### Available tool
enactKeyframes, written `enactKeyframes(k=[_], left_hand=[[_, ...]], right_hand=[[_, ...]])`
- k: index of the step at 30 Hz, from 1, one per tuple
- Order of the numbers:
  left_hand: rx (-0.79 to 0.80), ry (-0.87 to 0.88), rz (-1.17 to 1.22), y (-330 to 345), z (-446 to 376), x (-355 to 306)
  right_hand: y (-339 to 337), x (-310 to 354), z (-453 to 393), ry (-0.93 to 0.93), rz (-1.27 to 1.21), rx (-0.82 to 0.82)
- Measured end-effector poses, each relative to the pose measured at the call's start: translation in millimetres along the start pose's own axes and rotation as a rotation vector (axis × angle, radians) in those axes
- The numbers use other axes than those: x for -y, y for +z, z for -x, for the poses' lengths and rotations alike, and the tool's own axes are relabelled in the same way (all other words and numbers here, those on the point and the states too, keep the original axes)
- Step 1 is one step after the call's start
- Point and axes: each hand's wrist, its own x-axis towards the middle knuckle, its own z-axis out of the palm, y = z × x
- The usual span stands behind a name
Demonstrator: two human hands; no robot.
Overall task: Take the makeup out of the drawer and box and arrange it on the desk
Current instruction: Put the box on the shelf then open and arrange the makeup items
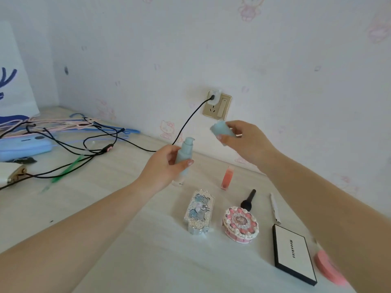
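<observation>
A: Head view, then. What's she got there?

B: The left hand [163, 166] grips a blue pump bottle [183, 156] round its body, upright, nozzle bare at the top. The right hand [243, 140] pinches its cap [222, 129], up and to the right of the nozzle, well clear of it.

A: So the cap goes back on?

B: That's my guess. The bottle's long axis stands nearly vertical, tipped a touch to the right, and the cap would have to come down and left onto the pump. The right hand does the travelling; the left just steadies.

A: And the bottle's in the air?

B: Held over the desk [148, 250], above the laid-out items, not yet set down.

A: How many are laid out?

B: I count one ornate silver case [200, 211], one round pink cake-shaped compact [241, 224], one pink gloss tube [227, 178], one black brush [248, 200], one white pen [275, 208], one black-and-white palette [294, 253], one pink thing [330, 269] half hidden under her right forearm. One bottle, one cap.

A: And on the left?

B: Black cables [84, 144] and hangers [63, 123], well apart from the makeup.
</observation>
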Motion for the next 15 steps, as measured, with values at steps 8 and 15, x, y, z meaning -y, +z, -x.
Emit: enactKeyframes(k=[8,15], left_hand=[[-0.083,-0.088,-0.048,9.2,-69.9,41.9],[-0.034,-0.109,-0.086,26.0,-98.5,68.8]], right_hand=[[40.3,-40.9,-54.9,-0.051,0.578,0.277],[80.5,-75.5,-81.0,-0.050,0.647,0.420]])
